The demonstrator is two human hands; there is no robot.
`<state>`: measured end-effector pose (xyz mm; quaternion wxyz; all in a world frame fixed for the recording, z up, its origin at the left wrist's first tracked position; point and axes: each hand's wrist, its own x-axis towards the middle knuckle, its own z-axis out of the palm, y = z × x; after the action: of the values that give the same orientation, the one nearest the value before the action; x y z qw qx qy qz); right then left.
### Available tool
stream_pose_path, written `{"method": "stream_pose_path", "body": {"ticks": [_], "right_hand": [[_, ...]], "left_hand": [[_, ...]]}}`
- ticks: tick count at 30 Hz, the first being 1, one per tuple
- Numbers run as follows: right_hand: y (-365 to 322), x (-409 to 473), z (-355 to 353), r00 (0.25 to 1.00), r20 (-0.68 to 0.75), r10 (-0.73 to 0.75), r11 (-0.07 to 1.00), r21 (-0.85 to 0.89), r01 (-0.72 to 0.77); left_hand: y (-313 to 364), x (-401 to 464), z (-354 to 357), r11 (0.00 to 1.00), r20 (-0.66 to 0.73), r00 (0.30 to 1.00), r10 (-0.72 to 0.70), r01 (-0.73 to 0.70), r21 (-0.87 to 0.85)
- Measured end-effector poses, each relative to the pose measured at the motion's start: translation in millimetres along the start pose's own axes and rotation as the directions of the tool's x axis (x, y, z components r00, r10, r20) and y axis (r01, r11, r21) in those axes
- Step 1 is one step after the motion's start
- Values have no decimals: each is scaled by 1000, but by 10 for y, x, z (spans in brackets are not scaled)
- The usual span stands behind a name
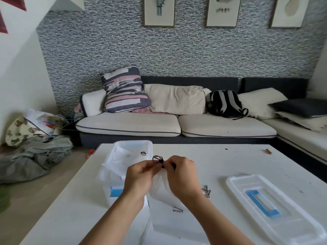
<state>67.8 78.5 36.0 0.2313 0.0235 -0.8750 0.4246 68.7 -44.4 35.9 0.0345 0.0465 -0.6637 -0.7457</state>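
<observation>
As left fingers, right fingers pinch drawstring (loops just above).

White table: clear bin at left, white pouch near centre, black cord scraps just right, blue-handled lid near right, brown stick far right.

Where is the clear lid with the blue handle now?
In the head view, the clear lid lies flat on the white table, right of the right hand, apart from the open box on the left.
</observation>
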Motion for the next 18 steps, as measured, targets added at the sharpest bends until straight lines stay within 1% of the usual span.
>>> {"method": "stream_pose_path", "body": {"ticks": [3,5,8,10,11,12,13,15,17,18], "right_hand": [[36,5,-19,1000,21,20,1000,-1,-20],[57,17,-50,997,55,54,996,63,-57],[73,33,-88,987,114,112,981,148,-129],[60,29,-84,985,125,122,979,150,-140],[54,27,-83,985,123,122,978,152,-140],[42,23,-80,986,122,117,980,149,-135],[27,16,-77,987,121,106,982,141,-123],[12,6,-67,992,109,70,988,127,-83],[16,6,-59,996,79,46,992,113,-55],[21,14,-58,997,68,45,992,115,-53]], "left_hand": [[15,31,-15,997,10,998,-58,58,-45],[13,74,-55,987,46,990,-137,140,-75],[12,97,-86,936,210,945,-251,293,-195],[32,90,-94,905,302,918,-257,338,-259],[47,74,-87,903,324,913,-249,339,-263],[48,69,-79,920,315,920,-231,312,-238],[55,57,-61,951,275,941,-195,251,-183],[59,17,-25,994,165,984,-75,88,-72],[81,-13,-23,998,73,996,51,-53,24],[90,-13,-51,991,50,993,107,-111,76]]}}
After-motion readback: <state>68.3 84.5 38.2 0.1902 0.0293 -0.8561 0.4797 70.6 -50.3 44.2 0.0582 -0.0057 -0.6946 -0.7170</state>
